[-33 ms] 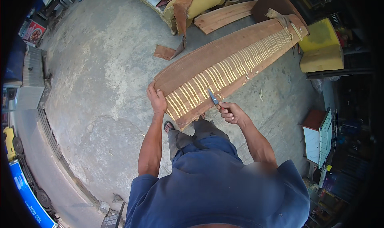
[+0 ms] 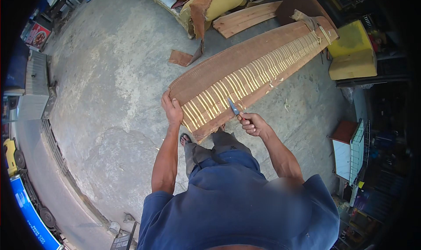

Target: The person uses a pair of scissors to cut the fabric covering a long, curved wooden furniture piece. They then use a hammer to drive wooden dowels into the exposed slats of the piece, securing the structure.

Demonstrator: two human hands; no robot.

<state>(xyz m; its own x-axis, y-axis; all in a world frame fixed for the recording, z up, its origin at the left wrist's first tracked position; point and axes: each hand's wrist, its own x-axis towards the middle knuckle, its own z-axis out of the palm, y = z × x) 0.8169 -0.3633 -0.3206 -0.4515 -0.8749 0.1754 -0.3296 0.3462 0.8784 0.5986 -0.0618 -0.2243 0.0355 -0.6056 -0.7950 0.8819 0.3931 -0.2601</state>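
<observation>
A long brown padded panel point(image 2: 210, 70), crossed by many pale yellow strips point(image 2: 239, 83), runs diagonally from my body toward the upper right. My left hand point(image 2: 172, 109) grips its near left end, fingers wrapped over the edge. My right hand point(image 2: 252, 123) is closed on the red handle of a bladed tool point(image 2: 232, 106). The grey blade points up-left and lies over the strips near the lower edge. Loose pale scraps point(image 2: 272, 85) cling along that edge. My legs and sandalled foot point(image 2: 184, 139) show below the panel.
A worn yellow sofa point(image 2: 219, 2) with brown cloth draped on it, a wooden plank point(image 2: 245, 17), yellow foam pieces point(image 2: 351, 61) and a wire rack point(image 2: 357, 149) surround me. A cut brown piece point(image 2: 180, 58) lies on the concrete floor point(image 2: 101, 101). A truck point(image 2: 22, 197) stands on the road at left.
</observation>
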